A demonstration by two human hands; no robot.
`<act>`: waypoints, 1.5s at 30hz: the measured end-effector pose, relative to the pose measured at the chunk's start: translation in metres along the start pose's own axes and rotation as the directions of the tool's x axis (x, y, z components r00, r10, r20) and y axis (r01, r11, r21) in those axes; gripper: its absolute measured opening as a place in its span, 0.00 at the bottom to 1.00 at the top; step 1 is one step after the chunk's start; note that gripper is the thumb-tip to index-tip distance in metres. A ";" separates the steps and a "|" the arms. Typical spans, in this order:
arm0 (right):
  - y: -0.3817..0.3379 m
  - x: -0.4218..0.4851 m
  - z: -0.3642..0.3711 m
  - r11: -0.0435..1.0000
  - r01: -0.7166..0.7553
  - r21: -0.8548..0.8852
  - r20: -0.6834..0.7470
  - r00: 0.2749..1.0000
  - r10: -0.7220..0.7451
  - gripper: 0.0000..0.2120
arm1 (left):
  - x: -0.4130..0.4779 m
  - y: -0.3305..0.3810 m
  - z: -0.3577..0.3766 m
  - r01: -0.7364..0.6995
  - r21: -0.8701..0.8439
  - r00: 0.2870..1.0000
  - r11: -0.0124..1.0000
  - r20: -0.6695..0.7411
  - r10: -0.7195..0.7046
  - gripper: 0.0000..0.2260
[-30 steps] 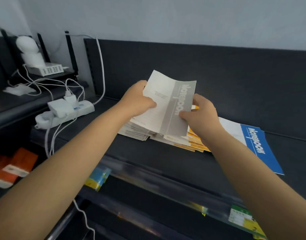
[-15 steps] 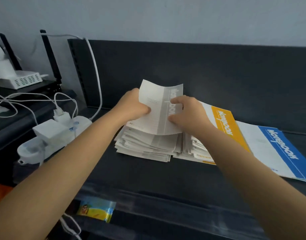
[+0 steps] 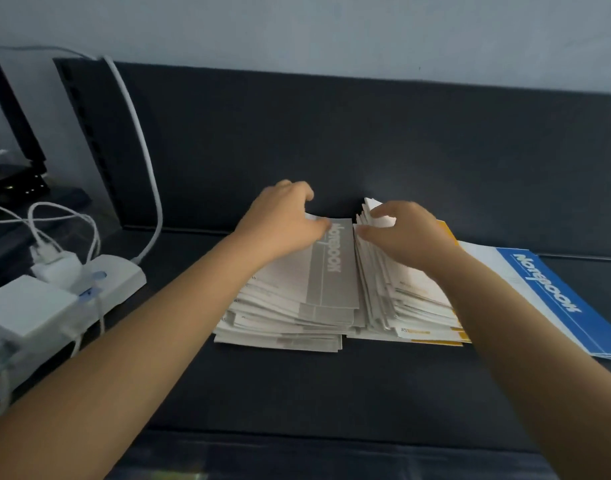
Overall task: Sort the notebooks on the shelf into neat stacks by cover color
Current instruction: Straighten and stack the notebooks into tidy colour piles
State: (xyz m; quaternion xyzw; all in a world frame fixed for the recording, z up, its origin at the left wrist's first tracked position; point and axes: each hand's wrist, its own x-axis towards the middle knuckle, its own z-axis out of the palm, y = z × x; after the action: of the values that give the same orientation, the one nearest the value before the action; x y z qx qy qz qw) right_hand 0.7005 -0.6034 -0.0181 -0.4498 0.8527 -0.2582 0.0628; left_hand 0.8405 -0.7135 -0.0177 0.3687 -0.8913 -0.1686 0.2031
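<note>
A stack of grey-banded notebooks (image 3: 318,299) lies on the dark shelf (image 3: 297,382). My left hand (image 3: 283,216) holds the far left corner of the top grey notebook (image 3: 333,268), which now lies flat on that stack. To its right is a stack of orange-banded notebooks (image 3: 421,306); my right hand (image 3: 404,233) grips the raised far edges of its upper notebooks. A blue-banded notebook pile (image 3: 546,296) lies at the far right.
A white power strip (image 3: 110,278) with plugged adapters and white cables (image 3: 145,168) sits at the left of the shelf. The shelf's dark back panel (image 3: 366,140) rises right behind the stacks. A dark stand is at the far left.
The grey notebook, held up in both hands before, has come down flat onto the grey stack. My right hand has left it and moved to the orange stack.
</note>
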 end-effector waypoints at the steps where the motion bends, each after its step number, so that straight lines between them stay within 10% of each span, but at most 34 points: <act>1: 0.006 0.004 -0.002 1.000 -0.014 0.016 0.006 1.000 0.014 0.23 | 0.002 0.009 0.004 -0.009 -0.053 1.000 0.999 0.017 0.009 0.16; 13: 0.093 0.032 -0.035 0.965 -0.261 0.004 0.181 0.950 0.256 0.31 | 0.014 0.074 0.066 0.117 -0.287 0.959 0.951 0.282 -0.033 0.10; 28: 0.107 0.027 -0.028 0.927 -0.232 0.296 0.189 0.965 0.182 0.35 | 0.004 0.085 0.078 0.401 -0.760 0.916 0.512 0.354 -0.191 0.18; 40: 0.104 0.021 -0.029 0.761 -0.271 0.590 0.149 0.962 0.227 0.23 | -0.006 0.092 0.068 0.335 -0.906 0.942 0.259 0.324 -0.085 0.16; 45: 0.102 0.022 -0.027 0.728 -0.297 0.618 0.164 0.954 0.250 0.26 | -0.006 0.092 0.071 0.419 -0.837 0.907 0.352 0.403 -0.119 0.16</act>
State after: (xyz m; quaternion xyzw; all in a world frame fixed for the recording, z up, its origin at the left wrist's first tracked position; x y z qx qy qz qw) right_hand 0.6037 -0.5634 -0.0432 -0.2797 0.7687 -0.5035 0.2780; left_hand 0.7563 -0.6366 -0.0386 0.3130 -0.5976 -0.7062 0.2149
